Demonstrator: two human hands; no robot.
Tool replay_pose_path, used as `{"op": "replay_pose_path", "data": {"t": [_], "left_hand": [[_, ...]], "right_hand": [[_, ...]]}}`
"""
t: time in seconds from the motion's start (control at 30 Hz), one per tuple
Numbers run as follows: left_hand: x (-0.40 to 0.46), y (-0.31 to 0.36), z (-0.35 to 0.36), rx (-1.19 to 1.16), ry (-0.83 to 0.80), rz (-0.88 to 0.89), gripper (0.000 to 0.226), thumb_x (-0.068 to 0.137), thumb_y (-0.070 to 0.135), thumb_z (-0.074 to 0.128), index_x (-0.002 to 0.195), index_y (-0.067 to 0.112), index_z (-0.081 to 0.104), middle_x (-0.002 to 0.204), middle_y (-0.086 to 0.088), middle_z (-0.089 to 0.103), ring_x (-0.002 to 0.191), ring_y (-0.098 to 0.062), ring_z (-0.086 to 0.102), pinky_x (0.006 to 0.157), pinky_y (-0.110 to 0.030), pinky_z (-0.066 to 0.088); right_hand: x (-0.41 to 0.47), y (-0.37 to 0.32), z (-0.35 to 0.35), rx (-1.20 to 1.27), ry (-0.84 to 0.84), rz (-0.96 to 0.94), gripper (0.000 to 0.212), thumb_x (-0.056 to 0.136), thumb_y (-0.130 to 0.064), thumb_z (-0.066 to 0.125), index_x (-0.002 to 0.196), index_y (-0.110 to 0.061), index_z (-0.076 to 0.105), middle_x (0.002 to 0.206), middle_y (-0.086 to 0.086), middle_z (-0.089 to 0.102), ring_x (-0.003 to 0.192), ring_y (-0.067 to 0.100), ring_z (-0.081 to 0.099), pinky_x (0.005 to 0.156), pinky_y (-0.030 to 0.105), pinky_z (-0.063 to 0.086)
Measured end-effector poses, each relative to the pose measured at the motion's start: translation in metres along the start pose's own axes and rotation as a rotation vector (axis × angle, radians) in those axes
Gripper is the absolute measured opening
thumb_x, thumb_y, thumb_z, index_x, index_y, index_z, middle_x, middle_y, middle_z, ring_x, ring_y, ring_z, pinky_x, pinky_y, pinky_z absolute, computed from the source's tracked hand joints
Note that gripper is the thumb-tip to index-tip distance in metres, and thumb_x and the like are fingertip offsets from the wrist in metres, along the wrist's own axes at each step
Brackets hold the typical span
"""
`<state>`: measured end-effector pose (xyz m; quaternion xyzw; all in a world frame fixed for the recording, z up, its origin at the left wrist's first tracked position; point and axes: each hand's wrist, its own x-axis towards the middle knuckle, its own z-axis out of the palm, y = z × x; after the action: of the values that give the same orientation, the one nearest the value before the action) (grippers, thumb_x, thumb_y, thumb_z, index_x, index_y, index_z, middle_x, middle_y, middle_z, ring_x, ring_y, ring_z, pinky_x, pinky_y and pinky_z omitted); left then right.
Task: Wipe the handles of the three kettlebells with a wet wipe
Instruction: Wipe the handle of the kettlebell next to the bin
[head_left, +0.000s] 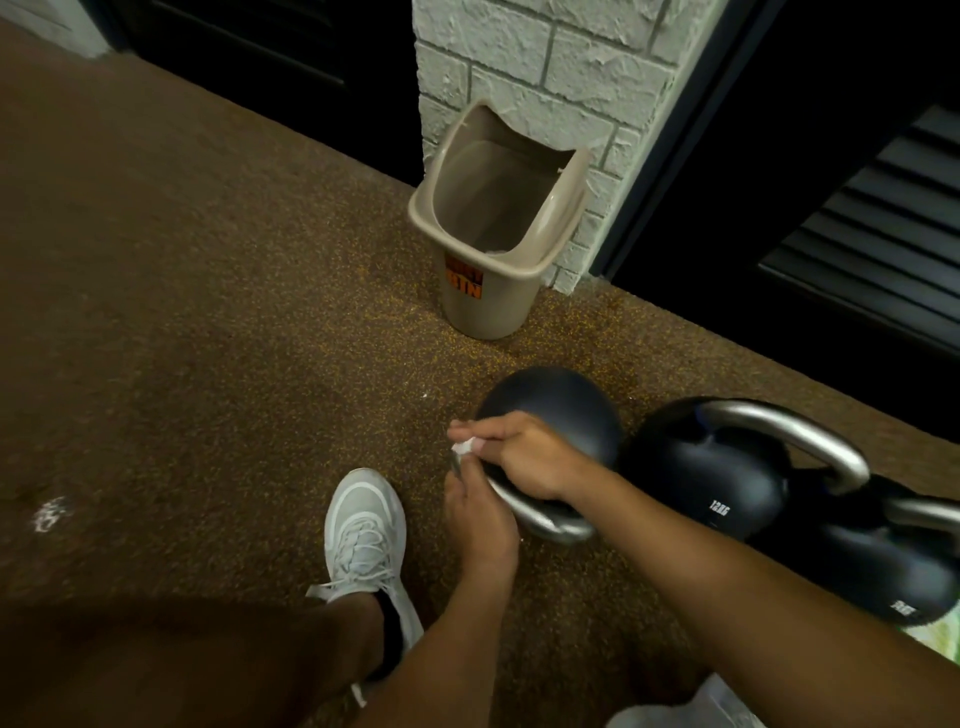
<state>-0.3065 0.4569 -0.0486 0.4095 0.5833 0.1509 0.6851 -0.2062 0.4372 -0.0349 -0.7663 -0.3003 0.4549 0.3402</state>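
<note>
1. Three kettlebells sit in a row on the floor (182, 312), all crowded into the right half; the left half of the speckled floor lies open, with only a white scuff (49, 513) near the left edge.
2. A grey shoe (363, 525) is planted just left of the hands, toe pointing away, with bare floor ahead of it up to the bin.
3. Left hand (480, 519) reaches in from below, fingers (457, 486) curled up against the near end of the first handle (540, 519); how firmly they grip I cannot tell.
4. The wipe (464, 446), a small white wad, shows at the fingertips just above the handle's left end.
5. Right hand (524, 457) comes in from the right over the first kettlebell (556, 400), fingers pinched closed on the wipe and pressing it to the handle.
6. That kettlebell is tipped, its handle toward the person, its round body toward the bin (493, 228).
7. The tan bin stands open against a white brick pillar (545, 67), a strip of clear floor between it and the first kettlebell.
8. Second kettlebell (717, 483) lies touching or just beside the first, its steel handle (800, 436) arching up and right.
9. Third kettlebell (893, 566) is jammed next to the second at the right edge, its handle (924, 512) cut off by the frame.
10. Dark louvred doors (883, 223) border the floor behind them.
</note>
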Motion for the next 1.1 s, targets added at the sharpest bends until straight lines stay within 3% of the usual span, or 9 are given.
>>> {"op": "replay_pose_path", "data": {"t": [0.07,0.13,0.2,0.4,0.57,0.7,0.87,1.0,1.1], "left_hand": [[0.002,-0.002,0.000,-0.032,-0.004,0.022,0.073,0.079,0.071,0.041,0.125,0.021,0.068,0.116,-0.009,0.072,0.107,-0.027,0.068,0.100,-0.055,0.052],[0.005,0.000,-0.001,-0.033,-0.015,0.026,0.073,0.081,0.077,0.042,0.123,0.024,0.070,0.114,-0.006,0.074,0.107,-0.025,0.070,0.099,-0.054,0.053],[0.006,0.002,-0.001,-0.041,-0.014,0.029,0.061,0.094,0.067,0.044,0.123,0.020,0.070,0.115,-0.008,0.074,0.108,-0.026,0.070,0.100,-0.050,0.053],[0.006,-0.001,0.004,-0.092,-0.028,0.011,0.057,0.089,0.065,0.047,0.115,0.021,0.071,0.108,-0.007,0.076,0.103,-0.023,0.073,0.099,-0.053,0.055],[0.005,0.009,0.014,-0.222,-0.122,-0.012,0.030,0.111,0.032,0.038,0.123,0.026,0.064,0.110,0.011,0.070,0.095,0.008,0.067,0.083,-0.014,0.052],[0.008,0.004,0.015,-0.287,-0.074,-0.086,0.033,0.109,0.039,0.042,0.108,0.020,0.070,0.110,-0.001,0.074,0.103,-0.013,0.070,0.088,-0.028,0.052],[0.016,-0.006,0.015,-0.244,-0.045,-0.104,0.061,0.092,0.061,0.046,0.118,0.010,0.068,0.114,-0.017,0.074,0.105,-0.033,0.072,0.101,-0.052,0.054],[0.009,0.002,0.010,-0.145,-0.021,-0.117,0.054,0.102,0.054,0.040,0.134,0.014,0.058,0.128,-0.014,0.066,0.115,-0.030,0.063,0.107,-0.047,0.048],[0.007,0.003,0.011,-0.092,-0.014,-0.102,0.053,0.107,0.048,0.039,0.140,0.010,0.053,0.130,-0.012,0.062,0.115,-0.027,0.059,0.101,-0.038,0.046]], "right_hand": [[0.001,0.004,0.005,0.044,0.017,-0.006,0.032,0.100,-0.013,0.052,0.129,-0.016,0.065,0.140,-0.006,0.058,0.131,0.001,0.048,0.115,0.023,0.031],[0.016,0.005,0.008,-0.108,0.049,0.011,0.036,0.100,-0.020,0.049,0.135,-0.019,0.060,0.144,-0.004,0.054,0.134,0.006,0.046,0.115,0.026,0.032],[0.032,0.000,0.012,-0.239,0.075,0.038,0.043,0.100,-0.023,0.046,0.142,-0.018,0.053,0.150,0.001,0.047,0.140,0.015,0.041,0.117,0.029,0.031],[0.024,0.006,0.019,-0.024,0.155,0.100,0.045,0.096,-0.027,0.046,0.140,-0.024,0.054,0.148,-0.005,0.050,0.138,0.011,0.044,0.117,0.033,0.033],[-0.010,0.014,0.012,-0.070,0.130,0.018,0.043,0.101,-0.031,0.045,0.144,-0.029,0.048,0.151,-0.016,0.043,0.142,0.002,0.034,0.120,0.032,0.027],[-0.033,0.015,0.008,-0.208,0.121,-0.032,0.044,0.102,-0.027,0.046,0.146,-0.031,0.046,0.152,-0.018,0.041,0.142,0.001,0.034,0.118,0.026,0.027],[-0.083,0.038,0.003,-0.349,0.127,-0.106,0.047,0.101,-0.022,0.050,0.146,-0.037,0.044,0.150,-0.027,0.038,0.141,-0.002,0.034,0.118,0.026,0.027],[-0.113,0.073,-0.010,-0.351,0.192,-0.025,0.045,0.102,-0.019,0.048,0.144,-0.034,0.047,0.148,-0.024,0.042,0.140,-0.003,0.034,0.119,0.031,0.028],[-0.106,0.085,-0.016,-0.321,0.191,0.060,0.044,0.102,-0.017,0.045,0.144,-0.031,0.049,0.151,-0.015,0.042,0.142,-0.001,0.031,0.122,0.031,0.023]]}}
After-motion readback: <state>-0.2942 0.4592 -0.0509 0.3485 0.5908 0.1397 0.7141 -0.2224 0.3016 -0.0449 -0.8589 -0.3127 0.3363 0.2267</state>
